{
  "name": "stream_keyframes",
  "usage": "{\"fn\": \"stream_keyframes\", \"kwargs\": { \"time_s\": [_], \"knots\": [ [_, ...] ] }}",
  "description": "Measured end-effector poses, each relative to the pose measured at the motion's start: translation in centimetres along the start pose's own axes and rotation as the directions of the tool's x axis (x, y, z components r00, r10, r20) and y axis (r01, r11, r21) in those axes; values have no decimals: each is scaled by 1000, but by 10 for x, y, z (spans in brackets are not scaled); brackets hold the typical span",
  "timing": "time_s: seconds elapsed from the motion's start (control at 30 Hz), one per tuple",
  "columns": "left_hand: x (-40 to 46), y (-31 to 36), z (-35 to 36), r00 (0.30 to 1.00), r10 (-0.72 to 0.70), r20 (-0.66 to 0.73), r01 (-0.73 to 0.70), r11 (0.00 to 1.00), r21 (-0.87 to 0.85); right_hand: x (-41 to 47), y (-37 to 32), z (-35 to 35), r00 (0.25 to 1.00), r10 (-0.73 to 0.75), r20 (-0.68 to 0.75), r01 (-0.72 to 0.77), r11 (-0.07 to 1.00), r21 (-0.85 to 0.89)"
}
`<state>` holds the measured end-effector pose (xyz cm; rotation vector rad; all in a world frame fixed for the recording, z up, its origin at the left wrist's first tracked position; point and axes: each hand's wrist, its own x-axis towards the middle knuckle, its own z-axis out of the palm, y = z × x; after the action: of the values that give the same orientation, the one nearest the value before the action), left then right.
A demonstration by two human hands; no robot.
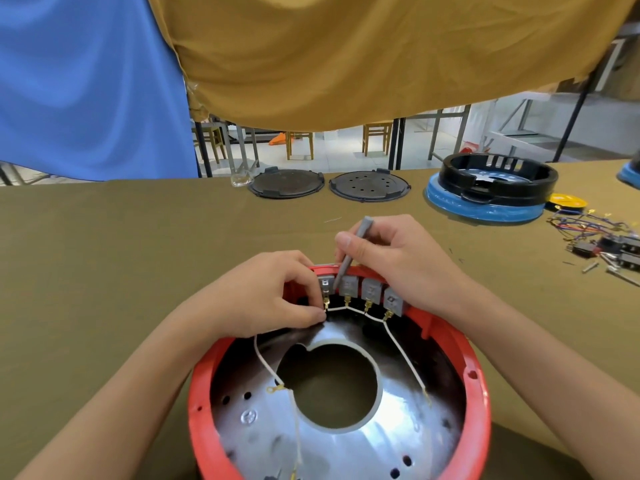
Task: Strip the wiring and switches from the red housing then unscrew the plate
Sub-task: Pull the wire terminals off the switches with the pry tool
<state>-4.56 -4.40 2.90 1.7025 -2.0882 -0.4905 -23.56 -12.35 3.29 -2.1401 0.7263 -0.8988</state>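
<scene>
Red housing (479,375) lies open side up on olive table (104,254), directly below me. Inside it, shiny plate (346,441) with round hole. Four grey switches (370,291) line housing's far wall, white wire (398,341) linking their terminals. My left hand (270,299) pinches wire at leftmost switch. My right hand (398,258) grips grey tool (349,254), tip beside that switch. I judge: pry gently, pull connector straight off, steady housing.

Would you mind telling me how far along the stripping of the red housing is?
Early stage. All four grey switches remain in the red housing, linked by white wire. In hand: the right hand works a grey tool at the leftmost switch while the left hand pinches its terminal. The metal plate remains to unscrew.
</scene>
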Motion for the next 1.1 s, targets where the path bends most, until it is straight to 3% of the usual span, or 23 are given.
{"fn": "stream_keyframes", "kwargs": {
  "time_s": [0.33,0.7,0.87,1.0,1.1],
  "knots": [
    [-1,-1,0,1000,-2,5,2,1000,7,-3,1,0,997,-71,41,75,994,-82],
    [-2,1,-1,999,-2,36,2,1000,-21,0,0,0,999,-19,49,20,999,-29],
    [-2,1,-1,999,-8,41,9,1000,-27,0,1,0,992,32,126,-27,999,-39],
    [-2,-1,-1,999,-14,39,15,1000,-19,-2,1,-1,1000,-10,23,10,1000,-12],
    [-2,-2,1,1000,-16,-1,16,1000,2,-5,0,-1,995,-94,-35,89,987,-130]
  ]
}}
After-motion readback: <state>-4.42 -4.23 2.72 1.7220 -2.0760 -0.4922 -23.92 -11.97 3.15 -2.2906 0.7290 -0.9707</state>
